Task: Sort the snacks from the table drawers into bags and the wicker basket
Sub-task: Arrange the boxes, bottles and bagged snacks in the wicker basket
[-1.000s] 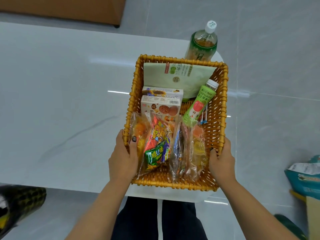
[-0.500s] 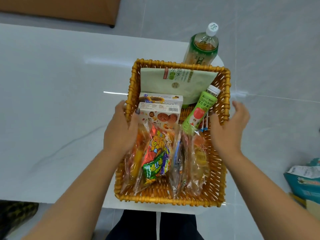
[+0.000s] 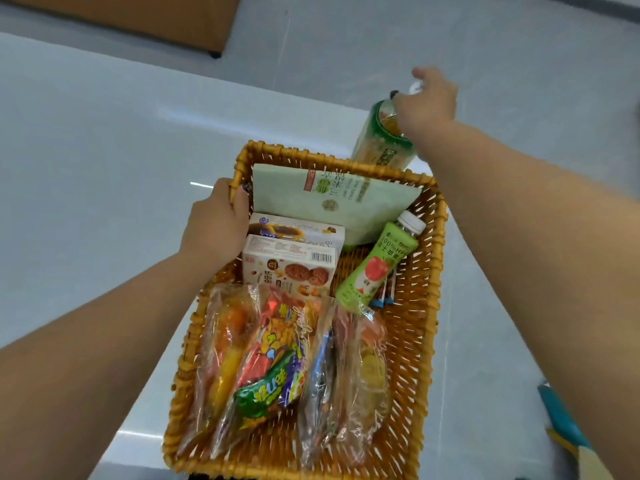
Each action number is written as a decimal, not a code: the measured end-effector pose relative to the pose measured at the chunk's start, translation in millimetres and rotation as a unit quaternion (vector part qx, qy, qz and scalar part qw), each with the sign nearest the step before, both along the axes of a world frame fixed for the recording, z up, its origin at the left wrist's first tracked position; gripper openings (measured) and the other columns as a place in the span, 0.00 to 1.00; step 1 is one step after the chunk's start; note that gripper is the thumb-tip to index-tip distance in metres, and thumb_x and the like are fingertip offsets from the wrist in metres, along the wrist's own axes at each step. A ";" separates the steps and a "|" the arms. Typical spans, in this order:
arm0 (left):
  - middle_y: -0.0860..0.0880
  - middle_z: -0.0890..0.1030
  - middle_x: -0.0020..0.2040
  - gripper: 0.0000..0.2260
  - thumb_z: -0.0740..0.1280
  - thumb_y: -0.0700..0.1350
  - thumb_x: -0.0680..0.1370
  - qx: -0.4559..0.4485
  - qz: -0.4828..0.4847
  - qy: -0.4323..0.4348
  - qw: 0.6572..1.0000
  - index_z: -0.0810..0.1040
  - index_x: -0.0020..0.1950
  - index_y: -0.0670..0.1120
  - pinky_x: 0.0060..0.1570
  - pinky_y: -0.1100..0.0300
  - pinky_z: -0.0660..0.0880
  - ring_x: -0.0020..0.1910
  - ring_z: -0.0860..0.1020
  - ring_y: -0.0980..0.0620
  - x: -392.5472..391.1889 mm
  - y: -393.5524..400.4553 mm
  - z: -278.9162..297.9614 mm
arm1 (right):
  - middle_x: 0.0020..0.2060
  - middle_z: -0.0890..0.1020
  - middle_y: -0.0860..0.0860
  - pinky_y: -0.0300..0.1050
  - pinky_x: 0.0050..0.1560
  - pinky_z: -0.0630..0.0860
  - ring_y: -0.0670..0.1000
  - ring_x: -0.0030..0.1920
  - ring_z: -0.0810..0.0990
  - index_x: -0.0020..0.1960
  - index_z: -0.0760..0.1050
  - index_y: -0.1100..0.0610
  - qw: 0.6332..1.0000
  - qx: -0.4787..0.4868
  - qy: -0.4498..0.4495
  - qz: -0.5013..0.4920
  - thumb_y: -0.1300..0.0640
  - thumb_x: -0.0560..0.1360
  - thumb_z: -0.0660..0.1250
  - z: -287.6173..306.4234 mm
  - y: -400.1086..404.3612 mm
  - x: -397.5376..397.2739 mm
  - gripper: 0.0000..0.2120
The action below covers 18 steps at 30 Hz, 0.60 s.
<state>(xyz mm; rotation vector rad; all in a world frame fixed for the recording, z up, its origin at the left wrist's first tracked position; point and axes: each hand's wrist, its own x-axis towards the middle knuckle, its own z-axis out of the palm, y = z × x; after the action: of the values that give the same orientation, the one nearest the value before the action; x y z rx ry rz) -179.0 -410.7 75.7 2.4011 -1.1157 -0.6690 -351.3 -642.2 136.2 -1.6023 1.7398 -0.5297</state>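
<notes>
The wicker basket stands at the white table's near right corner. It holds a pale green pouch, two biscuit boxes, a small green apple drink bottle and several clear snack bags. My left hand grips the basket's left rim near the far corner. My right hand reaches past the basket and curls round the top of the tall green tea bottle standing behind it. The bottle's cap is mostly hidden by my fingers.
The white table stretches to the left. Grey floor tiles lie to the right, with a teal bag at the lower right edge. A brown piece of furniture sits at the top left.
My right hand left the basket's right side and reached forward to the tea bottle's top. My left hand slid up the left rim toward the far corner.
</notes>
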 end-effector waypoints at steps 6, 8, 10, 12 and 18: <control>0.50 0.74 0.35 0.13 0.49 0.52 0.85 0.013 -0.001 -0.009 1.000 0.69 0.55 0.45 0.30 0.59 0.67 0.33 0.73 0.52 -1.1 -1.1 0.3 | 0.60 0.74 0.56 0.50 0.55 0.75 0.56 0.56 0.76 0.68 0.61 0.55 0.997 -0.035 0.067 0.035 0.58 0.80 0.60 -19.9 12.2 -8.2 0.18; 0.50 0.74 0.36 0.14 0.49 0.52 0.85 0.018 -0.001 0.000 1.000 0.69 0.57 0.45 0.30 0.59 0.68 0.33 0.74 0.52 -1.5 -0.3 0.8 | 0.61 0.74 0.58 0.49 0.52 0.73 0.57 0.57 0.75 0.68 0.62 0.58 0.993 -0.037 0.098 0.054 0.57 0.80 0.61 -16.4 14.5 -12.3 0.18; 0.50 0.75 0.37 0.15 0.49 0.53 0.84 0.021 0.000 0.005 1.000 0.70 0.58 0.45 0.30 0.59 0.69 0.34 0.75 0.52 -0.9 -0.1 1.1 | 0.60 0.73 0.60 0.47 0.47 0.69 0.58 0.56 0.74 0.67 0.63 0.60 0.987 -0.053 0.129 0.078 0.59 0.80 0.60 -12.3 19.3 -16.6 0.16; 0.50 0.75 0.37 0.15 0.49 0.53 0.84 0.021 0.004 0.009 1.000 0.70 0.57 0.46 0.32 0.58 0.71 0.35 0.76 0.51 -0.9 -0.2 1.1 | 0.58 0.74 0.61 0.46 0.43 0.65 0.57 0.52 0.73 0.65 0.64 0.61 0.980 -0.071 0.159 0.097 0.60 0.81 0.58 -6.9 27.3 -19.4 0.14; 0.54 0.73 0.37 0.15 0.49 0.53 0.85 0.018 0.000 0.011 1.000 0.70 0.60 0.45 0.29 0.63 0.66 0.34 0.74 0.56 -1.7 0.3 2.6 | 0.55 0.74 0.64 0.50 0.41 0.68 0.59 0.47 0.73 0.65 0.65 0.60 0.960 -0.065 0.237 0.131 0.64 0.80 0.57 -1.8 38.2 -12.5 0.14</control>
<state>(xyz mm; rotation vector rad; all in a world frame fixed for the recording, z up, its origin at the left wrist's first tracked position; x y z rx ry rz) -180.7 -410.4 78.3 2.4190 -1.1039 -0.7197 -363.8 -604.0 134.3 -2.1483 1.8084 -0.1360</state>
